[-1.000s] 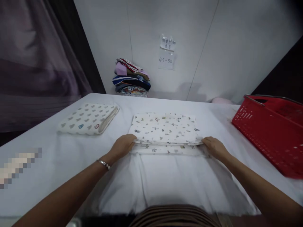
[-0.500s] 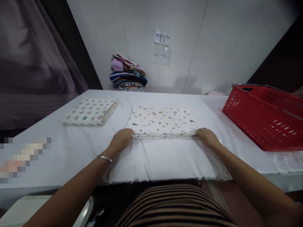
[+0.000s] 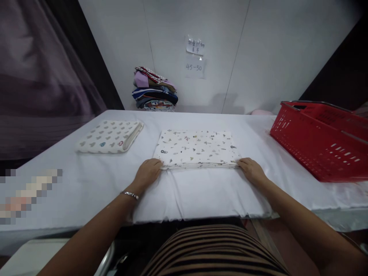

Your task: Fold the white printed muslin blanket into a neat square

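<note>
A white cloth with small grey and green prints [image 3: 197, 147] lies folded into a flat rectangle on the white-covered table [image 3: 201, 195]. At its near left corner, my left hand [image 3: 148, 172] is closed on the layered edge. My right hand [image 3: 252, 170] pinches the near right corner in the same way. Several fabric layers show along the front edge between the hands. To the left, apart from both hands, rests a second folded cloth with a grey cloud-like pattern [image 3: 110, 136].
A red plastic basket [image 3: 313, 149] stands on the table at the right. Behind the table's far edge rises a stack of folded fabrics [image 3: 155, 90] against the wall. Paper signs [image 3: 194, 57] hang there. A dark curtain [image 3: 43, 76] borders the left side.
Almost nothing differs. Both hands keep hold of the folded cloth's near corners, and the view has shifted very slightly.
</note>
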Tool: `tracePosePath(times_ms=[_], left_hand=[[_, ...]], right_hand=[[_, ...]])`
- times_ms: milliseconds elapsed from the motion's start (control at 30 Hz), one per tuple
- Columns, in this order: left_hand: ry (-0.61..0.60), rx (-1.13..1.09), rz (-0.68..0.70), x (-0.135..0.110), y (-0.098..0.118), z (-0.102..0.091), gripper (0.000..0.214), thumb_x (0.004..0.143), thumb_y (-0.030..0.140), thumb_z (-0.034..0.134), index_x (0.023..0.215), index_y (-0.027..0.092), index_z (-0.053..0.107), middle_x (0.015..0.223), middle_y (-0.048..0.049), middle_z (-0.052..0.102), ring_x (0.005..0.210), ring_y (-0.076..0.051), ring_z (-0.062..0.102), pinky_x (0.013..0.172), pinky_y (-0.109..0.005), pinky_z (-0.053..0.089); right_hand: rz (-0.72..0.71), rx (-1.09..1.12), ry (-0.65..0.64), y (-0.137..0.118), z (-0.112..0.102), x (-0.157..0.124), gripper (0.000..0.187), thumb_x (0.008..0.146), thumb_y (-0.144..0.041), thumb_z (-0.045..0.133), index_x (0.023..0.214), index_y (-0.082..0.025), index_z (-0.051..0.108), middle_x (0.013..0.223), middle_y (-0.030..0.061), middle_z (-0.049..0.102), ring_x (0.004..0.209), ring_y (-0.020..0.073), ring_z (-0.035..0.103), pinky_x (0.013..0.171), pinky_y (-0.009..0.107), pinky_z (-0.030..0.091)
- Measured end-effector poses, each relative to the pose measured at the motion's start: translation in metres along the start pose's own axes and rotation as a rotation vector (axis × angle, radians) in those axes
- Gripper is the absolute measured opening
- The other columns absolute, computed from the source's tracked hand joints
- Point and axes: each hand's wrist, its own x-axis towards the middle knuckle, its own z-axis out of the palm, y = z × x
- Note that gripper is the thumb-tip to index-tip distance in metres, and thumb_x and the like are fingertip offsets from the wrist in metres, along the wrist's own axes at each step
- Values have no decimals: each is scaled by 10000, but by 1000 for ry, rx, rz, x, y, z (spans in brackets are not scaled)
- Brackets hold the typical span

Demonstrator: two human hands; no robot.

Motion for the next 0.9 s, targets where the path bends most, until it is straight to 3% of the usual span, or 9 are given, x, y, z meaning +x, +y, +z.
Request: tracePosePath(times_ms=[267, 400, 667, 767, 900], left_hand=[[20, -6, -56, -1, 11, -1, 312, 809, 162, 458, 1067, 210, 626, 1121, -105, 638, 1088, -267, 551, 958, -432, 390], [22, -22, 14, 10, 35, 2, 332, 829, 195, 496, 1150, 214, 576, 1159, -106, 611, 1106, -269, 532, 964, -439, 377], [-28, -79, 154, 57, 99, 18, 194, 853, 162, 529, 1036, 193, 584, 1078, -76, 609, 1025, -227, 535, 880, -374, 408], [-58, -61, 137, 66, 111, 23, 155, 865, 159, 526, 1000, 188, 597, 1039, -66, 615, 998, -217, 530, 841, -354, 414], [-49, -42, 151, 67, 111, 31, 194, 888, 130, 469, 1004, 186, 614, 1013, -66, 621, 968, -209, 529, 810, -347, 415]], right_hand=[[-23, -29, 25, 2, 9, -2, 339, 878, -126, 390, 1070, -183, 663, 1058, 119, 659, 956, 254, 568, 766, 369, 447], [-60, 14, 41, -15, 4, 9, 342, 877, -126, 402, 1124, -211, 623, 1089, 106, 645, 986, 251, 552, 800, 374, 414], [-111, 55, 64, -45, 10, 35, 296, 910, -134, 427, 1123, -171, 630, 1074, 106, 644, 968, 232, 546, 790, 334, 392], [-117, 56, 106, -43, 17, 33, 267, 922, -150, 446, 1100, -163, 645, 1042, 94, 658, 939, 223, 553, 773, 324, 397], [-123, 80, 134, -38, 22, 27, 252, 935, -176, 452, 1078, -176, 659, 1015, 87, 668, 911, 219, 562, 757, 321, 402]])
